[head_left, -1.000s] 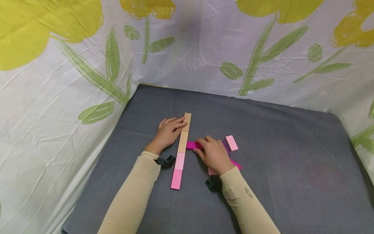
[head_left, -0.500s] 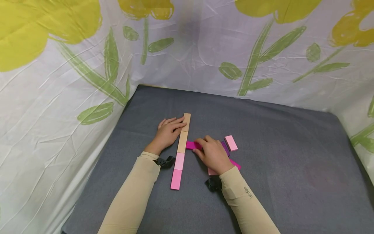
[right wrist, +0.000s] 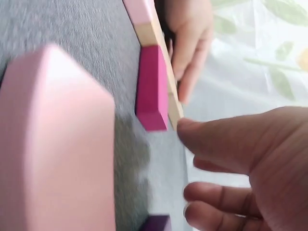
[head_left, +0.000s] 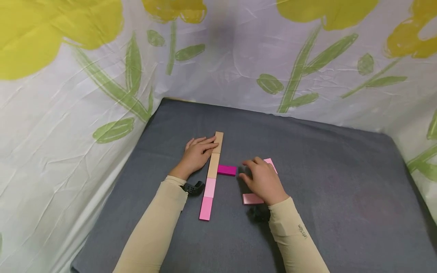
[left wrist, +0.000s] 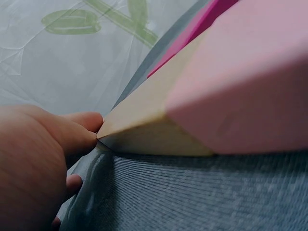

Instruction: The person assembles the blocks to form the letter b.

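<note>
Two tan blocks (head_left: 213,165), a light pink block (head_left: 209,188) and a deeper pink block (head_left: 205,209) lie end to end in a row on the grey cloth. My left hand (head_left: 195,156) rests on the far tan block, fingers stretched out over it. A magenta block (head_left: 227,170) lies crosswise, its end against the row's right side. Right of it is my right hand (head_left: 263,180), thumb and fingers apart with nothing between them. Under its wrist a dusty pink block (head_left: 252,199) shows partly. A light pink block (head_left: 271,163) lies partly behind this hand.
In the right wrist view, the corner of a dark purple block (right wrist: 158,223) appears below the fingers. The grey cloth (head_left: 341,189) covers the table. Behind and left of it hangs a white sheet (head_left: 232,57) with yellow flowers.
My right hand has let go of the magenta block and drawn back to the right. The magenta block stays against the row. My left hand has not moved.
</note>
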Tool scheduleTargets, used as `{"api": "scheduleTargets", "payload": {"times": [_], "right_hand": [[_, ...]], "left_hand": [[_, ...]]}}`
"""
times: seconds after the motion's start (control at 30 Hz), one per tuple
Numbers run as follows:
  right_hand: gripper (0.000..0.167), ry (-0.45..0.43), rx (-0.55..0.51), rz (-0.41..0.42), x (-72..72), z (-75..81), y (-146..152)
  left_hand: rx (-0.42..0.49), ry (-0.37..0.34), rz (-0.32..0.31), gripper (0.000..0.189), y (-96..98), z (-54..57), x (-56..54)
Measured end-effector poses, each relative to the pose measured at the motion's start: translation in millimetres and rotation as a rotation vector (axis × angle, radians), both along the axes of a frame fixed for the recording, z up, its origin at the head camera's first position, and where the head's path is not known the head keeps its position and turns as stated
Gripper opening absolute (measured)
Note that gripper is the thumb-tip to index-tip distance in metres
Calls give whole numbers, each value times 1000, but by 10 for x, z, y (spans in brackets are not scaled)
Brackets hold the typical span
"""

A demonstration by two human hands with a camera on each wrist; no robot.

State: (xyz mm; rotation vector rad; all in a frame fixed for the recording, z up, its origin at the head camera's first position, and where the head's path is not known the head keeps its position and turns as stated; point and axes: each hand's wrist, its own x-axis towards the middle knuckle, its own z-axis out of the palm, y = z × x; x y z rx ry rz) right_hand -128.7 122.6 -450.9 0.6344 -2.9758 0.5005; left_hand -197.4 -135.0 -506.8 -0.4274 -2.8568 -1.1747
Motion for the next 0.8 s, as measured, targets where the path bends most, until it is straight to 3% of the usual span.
{"api": "scheduleTargets", "payload": {"times": [0.23,0.47,0.8], "right_hand": [[35,27,10,-105,47,-27,137],[33,8,36,-157,70,-67,210],[30,10,-6,-86,71,-119,213]], "left_hand": [[-27,-21,-9,35,-7,30,-11],[-26,-31,-1,35,5,52,0],[-7,-27,-4,35,-2,41,3]]}}
